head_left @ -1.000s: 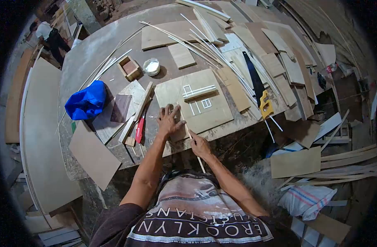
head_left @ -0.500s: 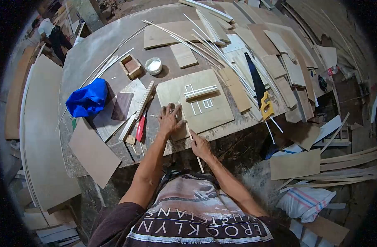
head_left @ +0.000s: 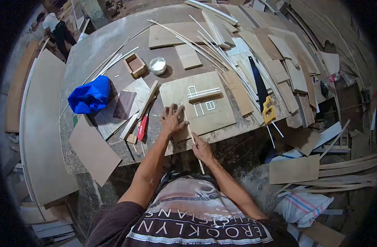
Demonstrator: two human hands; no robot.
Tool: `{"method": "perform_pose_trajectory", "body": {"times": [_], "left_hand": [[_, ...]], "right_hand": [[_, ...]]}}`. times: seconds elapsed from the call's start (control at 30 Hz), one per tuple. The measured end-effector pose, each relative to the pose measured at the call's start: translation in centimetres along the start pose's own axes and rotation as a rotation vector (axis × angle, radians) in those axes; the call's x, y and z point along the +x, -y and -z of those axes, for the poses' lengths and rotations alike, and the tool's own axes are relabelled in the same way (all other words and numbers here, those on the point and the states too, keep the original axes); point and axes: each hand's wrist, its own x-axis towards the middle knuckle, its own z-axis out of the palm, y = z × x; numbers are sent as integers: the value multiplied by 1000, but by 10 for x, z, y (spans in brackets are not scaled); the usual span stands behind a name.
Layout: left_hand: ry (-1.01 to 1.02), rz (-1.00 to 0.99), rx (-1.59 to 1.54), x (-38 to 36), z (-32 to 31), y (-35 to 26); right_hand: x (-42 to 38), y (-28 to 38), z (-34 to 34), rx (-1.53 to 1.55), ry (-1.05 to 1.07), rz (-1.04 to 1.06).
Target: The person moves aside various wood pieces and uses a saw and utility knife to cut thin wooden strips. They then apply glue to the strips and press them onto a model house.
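A thin wooden strip [head_left: 190, 133] runs from the plywood board [head_left: 221, 116] over the table's front edge towards my shirt. My left hand [head_left: 172, 119] lies on the board's left edge with its fingers spread, beside the strip's far end. Lower down, my right hand [head_left: 202, 149] is closed round the strip. On the board rest a small wooden block with white strips [head_left: 204, 95] and little white frame pieces [head_left: 210, 106]. Left of my left hand lies a red cutter [head_left: 142, 128].
The table holds a blue cloth [head_left: 88, 95], an open wooden box [head_left: 135, 66], a white tub [head_left: 157, 66] and a yellow-handled saw [head_left: 267, 109]. Long strips and planks lie at the right. A person [head_left: 58, 34] bends at the far left.
The view has shifted slightly, so the table's things appear a little to the right. Both hands keep nearly the same places around the strip.
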Motion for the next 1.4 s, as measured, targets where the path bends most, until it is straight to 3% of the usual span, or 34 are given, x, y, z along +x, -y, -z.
{"method": "perform_pose_trajectory", "body": {"times": [0.37, 0.53, 0.67, 0.77, 0.83, 0.97, 1.07, 1.17, 1.27, 1.33, 1.4], "left_hand": [[-6, 11, 2, -1, 3, -2], [67, 66, -43, 5, 9, -4], [63, 57, -63, 4, 11, -4], [54, 63, -45, 3, 11, -5], [26, 49, -38, 2, 12, -6], [62, 53, -68, 2, 15, -7], [24, 33, -64, -2, 15, -8], [30, 44, -48, 0, 16, -8], [61, 48, -18, 1, 13, -6], [68, 41, -3, 1, 18, -6], [71, 60, 5, 1, 24, -15]], "right_hand": [[1, -13, -9, 37, -109, 110], [2, 6, 9, -3, 91, -90], [3, 9, 9, -29, 107, -130], [2, 0, 4, -19, 64, -92], [2, -9, -3, 3, -54, 59], [3, -13, -5, 10, -83, 95], [1, -5, 0, 2, -8, 8], [3, -9, -2, -6, -59, 91], [2, -2, 6, -122, 6, 44], [3, 23, 23, -374, 138, -46], [8, 34, 39, -288, 120, -106]]}}
